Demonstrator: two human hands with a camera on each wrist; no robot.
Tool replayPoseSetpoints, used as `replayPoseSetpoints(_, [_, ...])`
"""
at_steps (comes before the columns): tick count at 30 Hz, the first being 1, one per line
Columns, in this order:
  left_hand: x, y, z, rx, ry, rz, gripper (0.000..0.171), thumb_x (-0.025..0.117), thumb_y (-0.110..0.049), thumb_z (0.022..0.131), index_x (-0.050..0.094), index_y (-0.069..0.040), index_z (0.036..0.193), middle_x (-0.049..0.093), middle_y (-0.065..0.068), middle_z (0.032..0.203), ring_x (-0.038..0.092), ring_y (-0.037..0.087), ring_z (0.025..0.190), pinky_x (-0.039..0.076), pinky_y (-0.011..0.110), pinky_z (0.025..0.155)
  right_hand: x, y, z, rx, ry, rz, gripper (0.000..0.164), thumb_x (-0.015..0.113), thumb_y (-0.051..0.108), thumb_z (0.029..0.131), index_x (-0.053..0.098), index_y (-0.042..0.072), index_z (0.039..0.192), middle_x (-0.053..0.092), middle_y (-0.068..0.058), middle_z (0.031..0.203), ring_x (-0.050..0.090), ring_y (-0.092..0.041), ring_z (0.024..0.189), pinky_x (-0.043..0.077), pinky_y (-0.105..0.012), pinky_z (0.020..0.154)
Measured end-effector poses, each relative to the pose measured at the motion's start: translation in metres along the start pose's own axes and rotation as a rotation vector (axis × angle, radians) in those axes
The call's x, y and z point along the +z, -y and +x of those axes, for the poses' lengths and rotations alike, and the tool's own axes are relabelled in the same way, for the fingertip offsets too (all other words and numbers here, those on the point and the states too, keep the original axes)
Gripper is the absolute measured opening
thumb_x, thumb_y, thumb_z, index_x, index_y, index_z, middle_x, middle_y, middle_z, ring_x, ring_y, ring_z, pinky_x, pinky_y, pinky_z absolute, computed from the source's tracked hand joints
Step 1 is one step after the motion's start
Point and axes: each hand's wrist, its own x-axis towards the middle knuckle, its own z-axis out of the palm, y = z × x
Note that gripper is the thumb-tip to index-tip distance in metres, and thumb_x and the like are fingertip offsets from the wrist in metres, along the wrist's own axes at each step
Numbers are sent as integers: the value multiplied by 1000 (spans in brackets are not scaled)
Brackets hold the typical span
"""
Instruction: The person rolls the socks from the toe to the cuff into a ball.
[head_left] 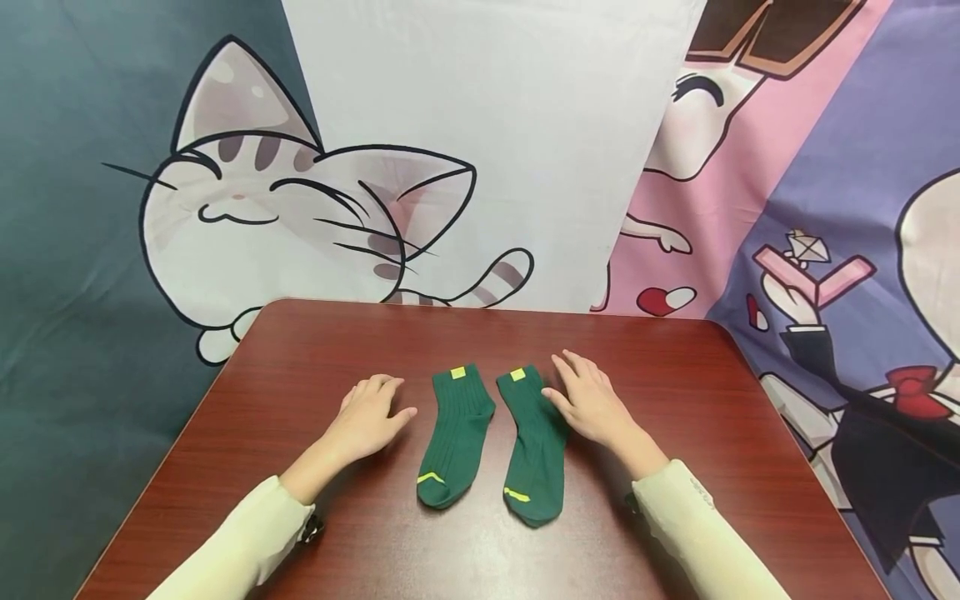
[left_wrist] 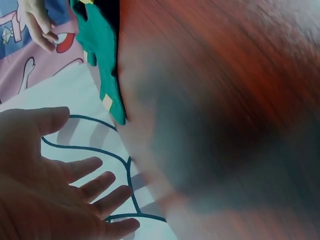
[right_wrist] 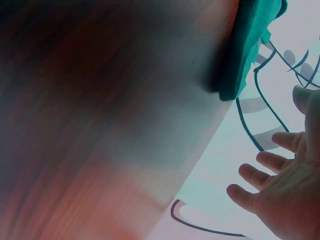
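Two green socks between left grip and right grip, both loosely spread, empty.

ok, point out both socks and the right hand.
Left sock (head_left: 457,435), head view: on its middle section.
Right sock (head_left: 536,444), head view: on its middle section.
Right hand (head_left: 594,406), head view: on the back of the hand.

Head view: high over the near side, facing far and down across the table to the backdrop.
Left wrist view: low, tilted, close beside the left hand, facing far.
Right wrist view: likewise, beside the right hand.
Shared by all: parts of the green socks, backdrop.
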Motion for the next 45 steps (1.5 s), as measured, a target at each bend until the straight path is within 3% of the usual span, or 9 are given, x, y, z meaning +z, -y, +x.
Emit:
replayPoseSetpoints(8, [2, -8, -5, -15, 32, 25, 56, 66, -37, 96, 56, -3, 139, 54, 17, 140, 45, 40, 132, 24, 68, 113, 1, 13, 6, -7, 14, 39, 67, 64, 37, 99, 41, 2, 152, 42, -23, 151, 41, -41, 137, 35, -64, 109])
replayPoseSetpoints(16, [7, -16, -9, 5, 57, 41, 47, 67, -34, 96, 62, -5, 132, 63, 13, 125, 57, 35, 117, 44, 58, 99, 6, 24, 11, 2, 18, 37, 65, 67, 36, 97, 45, 4, 150, 45, -21, 144, 45, -39, 129, 41, -59, 102])
replayPoseSetpoints(20, [8, -19, -11, -4, 75, 38, 44, 68, -33, 96, 63, -6, 130, 65, 10, 120, 60, 31, 111, 47, 54, 94, 9, 29, 14, 2, 19, 30, 64, 67, 36, 97, 47, 4, 149, 48, -20, 139, 47, -36, 124, 44, -56, 99])
replayPoseSetpoints(30, [8, -27, -15, -37, 144, -1, 44, 68, -34, 97, 63, -7, 131, 65, 10, 126, 59, 32, 117, 49, 52, 93, 14, 37, 24, -12, 54, 95, 58, 66, 32, 99, 48, 6, 148, 49, -19, 135, 49, -33, 122, 45, -54, 100])
replayPoseSetpoints(38, [11, -31, -17, -25, 157, 25, 34, 70, -34, 94, 67, -9, 117, 63, 0, 96, 59, 18, 88, 50, 42, 78, 20, 43, 32, -5, 118, 181, 56, 65, 29, 100, 49, 3, 147, 49, -19, 135, 51, -33, 121, 47, -51, 100])
replayPoseSetpoints(45, [18, -34, -20, -19, 179, 33, 29, 71, -35, 93, 67, -10, 109, 61, -1, 91, 57, 16, 83, 50, 41, 73, 29, 48, 38, 14, 141, 249, 53, 66, 28, 99, 52, 2, 143, 50, -17, 130, 55, -28, 111, 49, -46, 95])
